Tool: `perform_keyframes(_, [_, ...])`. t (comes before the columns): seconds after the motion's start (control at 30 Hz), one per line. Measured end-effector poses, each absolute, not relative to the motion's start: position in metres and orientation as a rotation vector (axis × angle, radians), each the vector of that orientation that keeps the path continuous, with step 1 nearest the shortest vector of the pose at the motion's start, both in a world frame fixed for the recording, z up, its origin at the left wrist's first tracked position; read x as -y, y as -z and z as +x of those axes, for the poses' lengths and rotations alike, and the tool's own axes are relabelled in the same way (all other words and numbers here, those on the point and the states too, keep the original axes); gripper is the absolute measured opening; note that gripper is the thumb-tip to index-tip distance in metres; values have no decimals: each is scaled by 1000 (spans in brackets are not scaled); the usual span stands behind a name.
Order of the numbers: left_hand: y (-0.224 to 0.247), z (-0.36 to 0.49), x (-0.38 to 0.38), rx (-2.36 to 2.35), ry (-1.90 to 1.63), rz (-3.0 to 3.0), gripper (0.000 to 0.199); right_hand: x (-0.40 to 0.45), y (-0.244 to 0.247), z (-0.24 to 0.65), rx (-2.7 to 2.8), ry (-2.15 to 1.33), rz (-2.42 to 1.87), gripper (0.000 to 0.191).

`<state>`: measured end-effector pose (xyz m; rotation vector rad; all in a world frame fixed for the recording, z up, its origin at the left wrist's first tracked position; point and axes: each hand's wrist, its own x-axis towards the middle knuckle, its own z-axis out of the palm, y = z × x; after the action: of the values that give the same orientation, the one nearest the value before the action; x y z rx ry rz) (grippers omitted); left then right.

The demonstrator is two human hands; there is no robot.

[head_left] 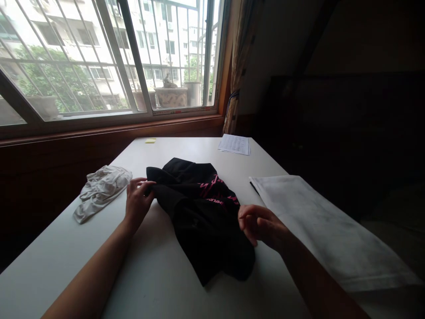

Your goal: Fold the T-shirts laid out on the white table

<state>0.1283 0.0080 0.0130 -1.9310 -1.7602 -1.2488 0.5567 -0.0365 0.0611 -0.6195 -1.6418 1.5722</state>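
Note:
A black T-shirt [202, 212] with pink lettering lies crumpled on the white table [149, 279]. My left hand [139, 197] pinches its left edge, where the cloth is slightly raised in folds. At the shirt's right edge, beside the lettering, is my right hand [259, 223]. Its fingers are curled in against the black cloth, and the fingertips are partly hidden. The lower part of the shirt lies between my forearms, towards me.
A crumpled white cloth [102, 188] lies left of my left hand. Flat white fabric [318, 221] covers the table's right side. Papers [235, 145] and a yellow sticky note [150, 141] lie near the far edge. Beyond stands a barred window [179, 57] with a tied curtain [234, 93].

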Motion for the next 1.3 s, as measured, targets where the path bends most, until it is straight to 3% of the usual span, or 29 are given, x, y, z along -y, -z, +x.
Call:
perform_keyframes(0.17, [-2, 120, -15, 1947, 1242, -1940, 22, 32, -55, 540, 2029, -925, -873, 23])
perform_keyframes(0.3, [-2, 125, -15, 2018, 1306, -2042, 30, 28, -40, 532, 2340, -696, -924, 29])
perform_keyframes(0.57, [-11, 134, -11, 2176, 1154, -2045, 25, 21, -28, 531, 2455, -695, -1008, 34])
perform_keyframes(1.3, [-9, 143, -10, 2234, 1364, -2085, 31, 20, -30, 531, 2476, -769, -1042, 35])
